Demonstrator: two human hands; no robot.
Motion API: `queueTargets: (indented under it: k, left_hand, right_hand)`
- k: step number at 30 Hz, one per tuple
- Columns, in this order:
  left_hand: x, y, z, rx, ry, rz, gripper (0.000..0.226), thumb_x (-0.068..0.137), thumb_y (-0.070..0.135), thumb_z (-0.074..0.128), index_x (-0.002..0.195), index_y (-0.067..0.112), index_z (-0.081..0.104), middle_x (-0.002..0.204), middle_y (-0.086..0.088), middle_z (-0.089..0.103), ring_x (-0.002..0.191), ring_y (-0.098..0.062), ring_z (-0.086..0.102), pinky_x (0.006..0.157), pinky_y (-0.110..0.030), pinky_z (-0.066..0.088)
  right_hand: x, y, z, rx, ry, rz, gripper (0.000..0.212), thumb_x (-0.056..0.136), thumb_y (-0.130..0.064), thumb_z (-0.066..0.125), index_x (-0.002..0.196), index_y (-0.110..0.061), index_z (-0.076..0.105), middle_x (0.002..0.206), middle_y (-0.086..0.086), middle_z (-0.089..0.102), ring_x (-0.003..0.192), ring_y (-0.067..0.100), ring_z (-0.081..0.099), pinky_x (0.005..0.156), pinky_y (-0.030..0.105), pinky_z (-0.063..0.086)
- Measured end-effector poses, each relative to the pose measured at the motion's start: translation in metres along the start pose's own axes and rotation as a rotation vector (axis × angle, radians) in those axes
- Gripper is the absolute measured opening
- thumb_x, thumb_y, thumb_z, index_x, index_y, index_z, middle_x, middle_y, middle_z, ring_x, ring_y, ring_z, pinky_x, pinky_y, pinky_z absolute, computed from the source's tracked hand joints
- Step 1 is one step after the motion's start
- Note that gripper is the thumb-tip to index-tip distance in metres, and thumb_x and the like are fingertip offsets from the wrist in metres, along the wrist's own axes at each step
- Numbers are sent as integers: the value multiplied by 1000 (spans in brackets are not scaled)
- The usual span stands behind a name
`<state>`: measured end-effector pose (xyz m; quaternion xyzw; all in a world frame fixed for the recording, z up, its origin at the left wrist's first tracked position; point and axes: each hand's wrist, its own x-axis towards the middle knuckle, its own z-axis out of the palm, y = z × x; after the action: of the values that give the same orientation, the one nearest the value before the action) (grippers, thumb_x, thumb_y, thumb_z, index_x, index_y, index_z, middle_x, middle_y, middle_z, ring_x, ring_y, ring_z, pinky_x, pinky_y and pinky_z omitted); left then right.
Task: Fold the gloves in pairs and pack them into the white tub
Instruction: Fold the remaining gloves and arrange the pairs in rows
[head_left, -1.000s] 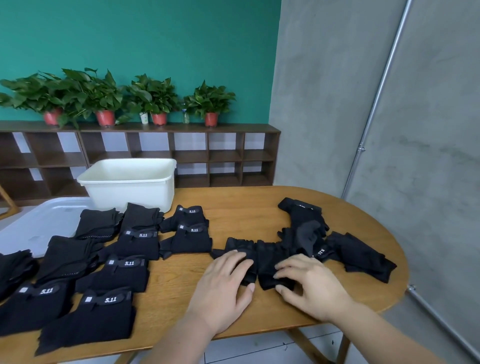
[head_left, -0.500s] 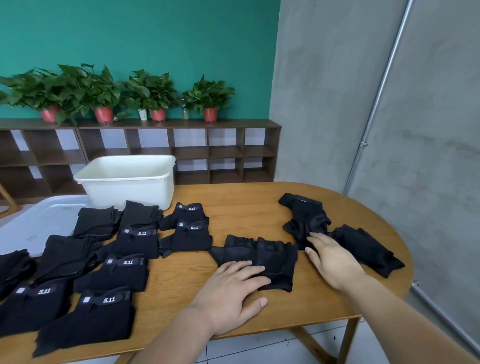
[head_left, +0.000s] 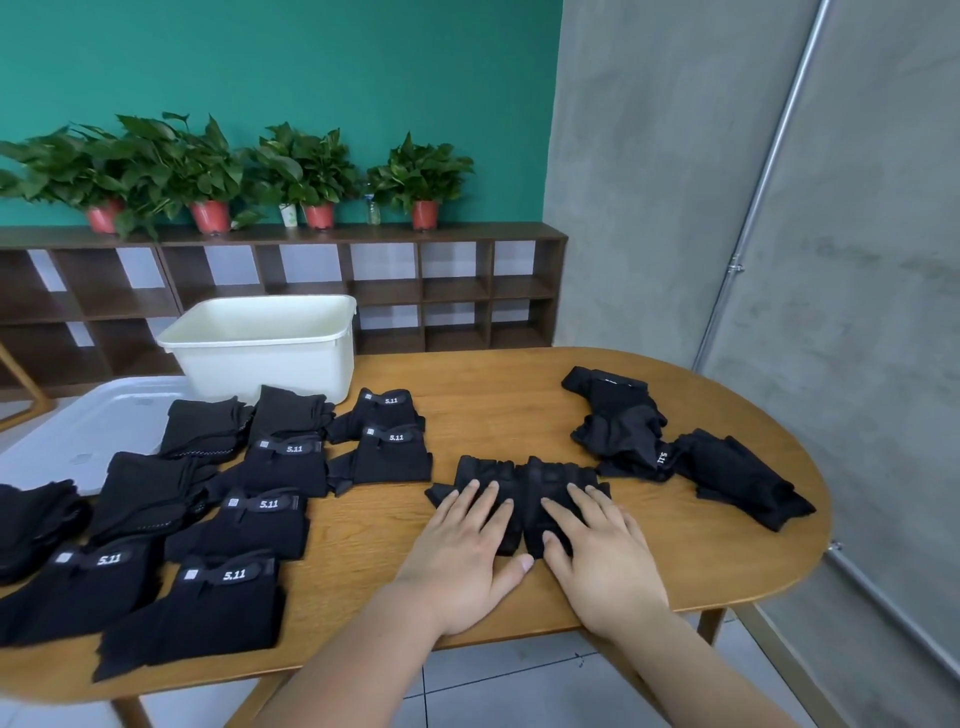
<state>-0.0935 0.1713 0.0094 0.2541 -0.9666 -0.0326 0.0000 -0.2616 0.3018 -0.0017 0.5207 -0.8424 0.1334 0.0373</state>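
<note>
1. My left hand (head_left: 462, 556) and right hand (head_left: 605, 561), fingers straight and gripping nothing, press flat on the glove pair (head_left: 530, 475) at centre frame.
2. The white tub (head_left: 270, 364) stands upper left, well apart from the pair.

On my feed the left hand (head_left: 462, 551) and right hand (head_left: 605, 553) are bare, with short, plain nails. The left forearm (head_left: 363, 670) and right forearm (head_left: 691, 675) rise from the lower edge of the frame, bare all the way.
</note>
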Motion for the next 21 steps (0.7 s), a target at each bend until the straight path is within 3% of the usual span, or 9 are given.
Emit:
queueTargets:
  k: [3, 8, 11, 12, 14, 16, 18, 21]
  left_hand:
    - [-5, 5, -3, 0, -54, -29, 85, 102, 76, 8, 169, 24, -5, 174, 0, -21, 158, -20, -28, 131, -43, -11]
    - [-28, 18, -2, -12, -91, -73, 79, 102, 76, 7, 166, 35, -13, 172, -1, -27, 156, -24, -32, 129, -46, -15]
    - [-41, 19, 2, -15, -70, -92, 73, 103, 74, 6, 166, 41, -12, 173, -1, -26, 157, -25, -31, 129, -47, -15]
    - [-44, 20, 2, -15, -62, -100, 72, 103, 73, 6, 166, 41, -10, 173, 0, -25, 157, -25, -30, 129, -47, -14]
    - [-48, 22, 3, -19, -42, -120, 71, 104, 72, 7, 166, 42, -8, 173, 1, -25, 157, -26, -31, 129, -49, -13]
    - [-50, 26, 5, -22, -26, -139, 69, 104, 71, 8, 166, 44, -8, 173, 1, -26, 156, -28, -34, 129, -50, -13]
    - [-51, 28, 7, -22, -17, -156, 68, 104, 71, 9, 165, 46, -8, 173, 0, -25, 154, -30, -36, 129, -52, -14]
    - [-47, 27, 3, -37, -32, -178, 68, 104, 71, 9, 165, 48, -8, 174, 0, -23, 156, -30, -32, 129, -52, -14]
  right_hand:
    - [-1, -4, -1, -63, -20, 44, 75, 93, -57, 5, 158, -44, 38, 172, -2, 26, 161, 20, 10, 130, 43, 6]
    - [-11, -12, -4, -200, -42, 75, 59, 91, -44, 33, 135, -32, 70, 143, 11, 65, 141, 36, 52, 121, 57, 33]
    - [-12, -17, -12, -216, 12, -9, 45, 93, -32, 56, 134, -21, 71, 148, 13, 60, 148, 37, 43, 124, 52, 28]
    - [-10, -17, -14, -179, 45, -59, 46, 95, -28, 58, 139, -18, 67, 155, 12, 53, 153, 35, 34, 126, 46, 21]
    - [-7, -18, -19, -126, 7, -111, 54, 102, -31, 41, 154, -19, 51, 168, 8, 34, 160, 29, 17, 129, 40, 11]
    - [-7, -18, -17, -107, -76, -77, 62, 104, -43, 20, 164, -32, 30, 175, 3, 14, 162, 29, 1, 131, 43, 6]
    - [-7, -17, -12, -72, -164, 5, 59, 106, -51, 17, 165, -45, 11, 176, -3, 0, 161, 32, -9, 131, 48, 1]
    - [-5, -20, -12, -69, -208, 43, 58, 107, -55, 17, 163, -52, 2, 175, -7, -7, 160, 35, -11, 129, 53, -1]
